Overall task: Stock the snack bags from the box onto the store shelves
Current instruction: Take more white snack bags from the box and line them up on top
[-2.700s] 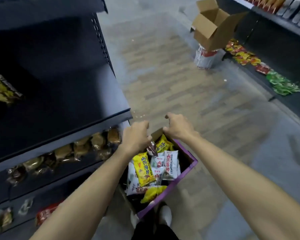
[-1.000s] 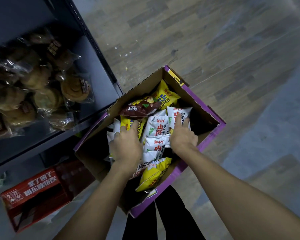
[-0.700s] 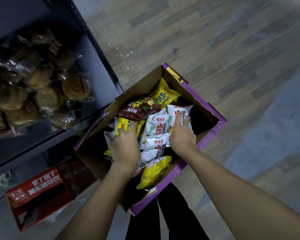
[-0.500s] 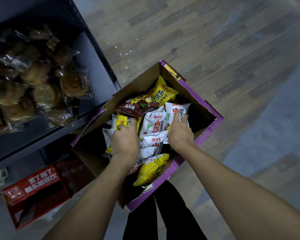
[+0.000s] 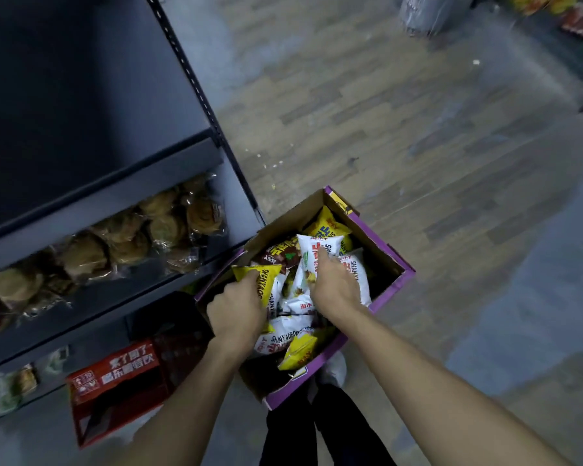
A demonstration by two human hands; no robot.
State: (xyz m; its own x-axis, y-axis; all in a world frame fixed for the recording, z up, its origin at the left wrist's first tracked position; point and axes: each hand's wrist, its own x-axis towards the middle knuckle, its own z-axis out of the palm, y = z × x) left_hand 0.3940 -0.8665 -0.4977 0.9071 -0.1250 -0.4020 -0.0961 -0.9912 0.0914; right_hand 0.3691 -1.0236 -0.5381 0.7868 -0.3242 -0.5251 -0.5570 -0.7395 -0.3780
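Head view, looking down into the box (image 5: 290,222) at my feet. My left hand (image 5: 236,307) has its fingers curled round a yellow snack bag (image 5: 254,274). My right hand (image 5: 334,284) pinches a white snack bag (image 5: 312,253) by its middle. Both bags are lifted just clear of the pile, their long axes running away from me toward the far end of the box. The rest of the bags lie loose inside. The relation that matters is that the bare upper shelf (image 5: 98,105) stands up and to the left of the box, above the row of wrapped pastries (image 5: 132,240), so my left hand is the nearer one. Compared with half a second earlier, both hands have closed on bags that were only being pressed, and the view has tipped up toward the shelf.
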